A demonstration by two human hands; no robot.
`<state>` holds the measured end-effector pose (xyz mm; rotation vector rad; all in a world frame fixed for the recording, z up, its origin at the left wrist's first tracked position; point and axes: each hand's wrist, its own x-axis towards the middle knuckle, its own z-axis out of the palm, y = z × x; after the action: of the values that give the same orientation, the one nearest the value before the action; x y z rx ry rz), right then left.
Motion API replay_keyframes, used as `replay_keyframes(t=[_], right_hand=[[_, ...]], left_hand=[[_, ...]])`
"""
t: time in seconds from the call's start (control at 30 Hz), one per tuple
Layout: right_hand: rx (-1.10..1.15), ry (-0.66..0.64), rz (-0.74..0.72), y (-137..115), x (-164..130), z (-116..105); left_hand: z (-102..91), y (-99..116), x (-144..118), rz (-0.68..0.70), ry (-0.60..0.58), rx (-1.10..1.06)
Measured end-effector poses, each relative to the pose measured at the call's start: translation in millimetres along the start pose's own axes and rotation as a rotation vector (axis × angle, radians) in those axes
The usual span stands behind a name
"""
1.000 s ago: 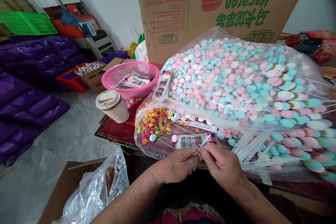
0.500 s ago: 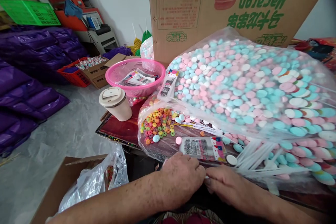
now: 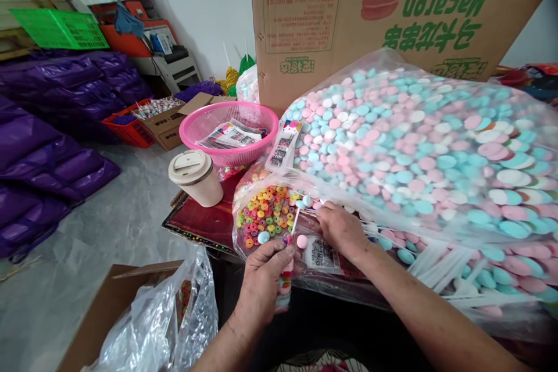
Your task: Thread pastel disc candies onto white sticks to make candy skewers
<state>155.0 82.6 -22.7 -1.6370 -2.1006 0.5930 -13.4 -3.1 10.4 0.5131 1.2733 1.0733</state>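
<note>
Dk-red table (image 3: 204, 220), head view: L hand (image 3: 261, 279) closed round filled packet (image 3: 284, 289) by near edge, white stick (image 3: 296, 224) jutting above; R hand (image 3: 342, 229) curled near candy rings (image 3: 268, 215), hold unclear. Step prob. R-hand pick-up; next calls for light pinch.

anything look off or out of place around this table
Yes: the carton at the back looks upside down, since its "Macaron" print is inverted. Also, a pink disc lies loose beside the left hand, apart from the big heap. Nothing else stands out clearly.
</note>
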Motion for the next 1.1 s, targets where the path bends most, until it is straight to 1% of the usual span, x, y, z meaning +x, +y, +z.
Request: replay_keyframes(t=[0.13, 0.23, 0.3, 0.37, 0.4, 0.47, 0.53, 0.6, 0.67, 0.77, 0.87, 0.93, 1.0, 1.07, 1.1], right_hand=[[0.058, 0.030, -0.068, 18, -4, -17], [0.119, 0.087, -0.046, 24, -10, -28], [0.158, 0.118, -0.010, 17, -21, -35], [0.231, 0.085, -0.011, 0, -37, -42], [0.278, 0.055, -0.039, -10, -46, -45], [0.351, 0.023, -0.156, -31, -61, -48], [0.377, 0.052, -0.280, -45, -70, -46], [0.352, 0.087, -0.322, -49, -73, -39], [0.281, 0.096, -0.272, -44, -73, -32], [0.152, 0.085, -0.225, -31, -74, -25], [0.017, 0.112, -0.323, -24, -76, -21], [-0.067, 0.147, -0.396, -24, -77, -19], [-0.061, 0.201, -0.418, -25, -79, -15], [0.047, 0.240, -0.365, -26, -82, -11], [0.122, 0.245, -0.323, -26, -84, -9]], left_hand=[[3.4, -4, 5, -0.015, -0.076, -0.045], [10.1, -8, 8, -0.048, -0.136, -0.045], [13.7, -9, 9, -0.064, -0.132, -0.061], [16.7, -9, 10, -0.068, -0.119, -0.084], [18.6, -8, 11, -0.065, -0.117, -0.091], [23.3, -6, 10, -0.043, -0.124, -0.073], [29.0, -6, 9, -0.015, -0.146, -0.005], [33.6, -7, 6, -0.001, -0.170, 0.111], [35.5, -9, 2, 0.021, -0.222, 0.216], [33.6, -14, -2, 0.070, -0.330, 0.277], [30.7, -20, -1, 0.098, -0.395, 0.257], [30.6, -24, 1, 0.103, -0.380, 0.188], [31.9, -27, 4, 0.064, -0.324, 0.084], [33.9, -28, 6, 0.028, -0.273, 0.012], [34.8, -27, 7, 0.034, -0.263, 0.007]])
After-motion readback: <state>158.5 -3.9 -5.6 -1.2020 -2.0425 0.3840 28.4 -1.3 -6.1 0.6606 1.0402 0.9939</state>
